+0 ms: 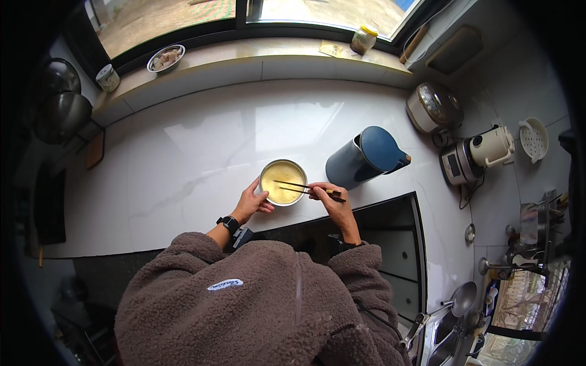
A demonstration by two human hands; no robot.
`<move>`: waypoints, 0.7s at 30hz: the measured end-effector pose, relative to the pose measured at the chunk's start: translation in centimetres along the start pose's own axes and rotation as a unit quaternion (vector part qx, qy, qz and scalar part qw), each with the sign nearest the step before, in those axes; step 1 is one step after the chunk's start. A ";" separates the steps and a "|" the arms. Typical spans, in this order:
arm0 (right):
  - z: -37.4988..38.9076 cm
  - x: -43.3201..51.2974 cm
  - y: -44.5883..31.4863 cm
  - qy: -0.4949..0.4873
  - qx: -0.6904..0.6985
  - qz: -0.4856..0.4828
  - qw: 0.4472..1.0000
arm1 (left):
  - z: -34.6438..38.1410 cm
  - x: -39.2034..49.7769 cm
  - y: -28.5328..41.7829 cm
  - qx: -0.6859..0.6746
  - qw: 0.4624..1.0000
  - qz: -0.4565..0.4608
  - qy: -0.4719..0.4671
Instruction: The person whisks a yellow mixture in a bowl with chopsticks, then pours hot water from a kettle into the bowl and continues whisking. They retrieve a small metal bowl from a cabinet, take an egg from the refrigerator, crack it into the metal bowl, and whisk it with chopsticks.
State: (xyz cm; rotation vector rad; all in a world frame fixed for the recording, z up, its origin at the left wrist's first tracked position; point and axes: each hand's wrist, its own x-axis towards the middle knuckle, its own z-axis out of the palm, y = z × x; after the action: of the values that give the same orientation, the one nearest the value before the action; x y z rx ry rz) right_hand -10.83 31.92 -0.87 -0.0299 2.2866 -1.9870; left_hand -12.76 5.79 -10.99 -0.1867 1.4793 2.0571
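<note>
On the white countertop stands a round metal bowl (pixel 305 173) with a frothy yellow liquid (pixel 279 176) in it, which looks like beaten egg. My left hand (pixel 251 201) holds the bowl at its left rim, the thumb over the edge. A pair of dark chopsticks (pixel 300 188) is in my right hand (pixel 336 205), at the bowl's right side. The chopstick tips dip into the liquid, slightly apart. Right of the bowl, close to my right hand, is a blue kettle or jug (pixel 352 160) with a lid.
A rice cooker (pixel 432 107) and a blender-like appliance (pixel 476 153) stand at the right. The window ledge (pixel 256 50) carries a metal bowl of pale food (pixel 166 59), a white tub (pixel 108 78) and a yellow-lidded jar (pixel 364 40). The counter's front edge runs before my body.
</note>
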 end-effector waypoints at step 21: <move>-0.1 0.1 0.4 -0.093 0.031 0.085 0.991 | -0.2 0.2 -0.1 -0.006 1.000 0.006 -0.012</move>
State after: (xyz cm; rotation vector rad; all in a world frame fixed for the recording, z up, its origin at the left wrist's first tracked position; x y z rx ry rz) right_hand -10.92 32.02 -1.28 -0.0141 2.0384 -1.8834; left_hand -12.94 5.67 -11.24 -0.1564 1.4576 2.0707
